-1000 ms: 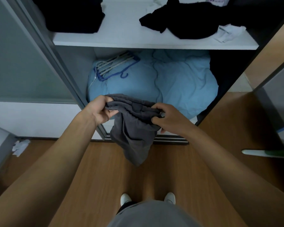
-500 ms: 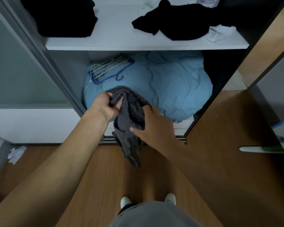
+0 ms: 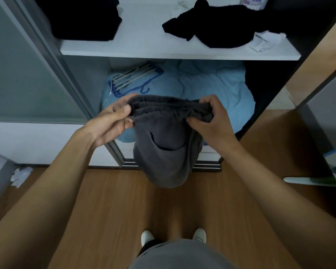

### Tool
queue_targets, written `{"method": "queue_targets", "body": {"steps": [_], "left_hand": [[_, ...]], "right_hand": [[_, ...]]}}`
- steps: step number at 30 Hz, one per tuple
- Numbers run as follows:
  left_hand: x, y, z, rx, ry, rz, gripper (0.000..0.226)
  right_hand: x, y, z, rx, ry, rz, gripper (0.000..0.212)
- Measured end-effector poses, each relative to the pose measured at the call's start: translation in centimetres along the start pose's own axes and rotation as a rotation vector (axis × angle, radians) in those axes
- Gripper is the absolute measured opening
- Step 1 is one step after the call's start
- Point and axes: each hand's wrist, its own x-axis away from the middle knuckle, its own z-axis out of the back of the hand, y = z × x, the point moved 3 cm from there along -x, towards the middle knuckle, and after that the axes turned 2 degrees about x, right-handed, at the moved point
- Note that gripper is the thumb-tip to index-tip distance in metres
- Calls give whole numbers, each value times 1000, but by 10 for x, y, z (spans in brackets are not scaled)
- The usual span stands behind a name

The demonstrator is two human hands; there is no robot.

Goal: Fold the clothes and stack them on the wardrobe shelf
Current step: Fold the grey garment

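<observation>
Left hand (image 3: pixel 113 121) pinches one end of the gathered waistband of the grey shorts (image 3: pixel 166 144) and right hand (image 3: pixel 208 121) grips the other, so the garment hangs in the air before the wardrobe, above the wooden floor (image 3: pixel 163 206). Wardrobe shelf (image 3: pixel 149 43) above carries a folded black stack (image 3: pixel 81 18) at left and a loose black garment (image 3: pixel 217 26) at right. Risk, as I judge it: the bunched waistband may fold unevenly, or a loose pinch may drop the cloth.

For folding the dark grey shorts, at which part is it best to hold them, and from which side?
Hold the dark grey shorts at the gathered elastic waistband, one end in each hand, coming from the two outer sides. The left hand and right hand already pinch it there, so the legs hang straight down and flat, which should ease the fold.
</observation>
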Motion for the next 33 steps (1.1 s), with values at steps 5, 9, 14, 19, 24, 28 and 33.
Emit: {"method": "queue_targets", "body": {"steps": [5,9,14,19,24,28,33], "left_hand": [[-7,-57,-16,-405,80,111,65],[-24,-71,-37,-297,245,48,18],[-36,-42,-71,-4,324,-22,16],[-30,-40,-78,32,228,25,33],[-1,-83,-57,-39,26,317,111],[-2,-98,-74,-86,70,282,75],[-7,-76,-89,129,150,141,30]], "right_hand": [[-1,-6,3,-84,-119,-125,46],[-3,-3,19,-89,-149,-363,59],[-5,7,51,-544,-100,-582,54],[36,40,34,-580,7,-709,46],[31,28,34,-774,-36,-733,44],[23,30,45,-778,-143,-831,34],[41,60,71,-888,-101,-877,59]]}}
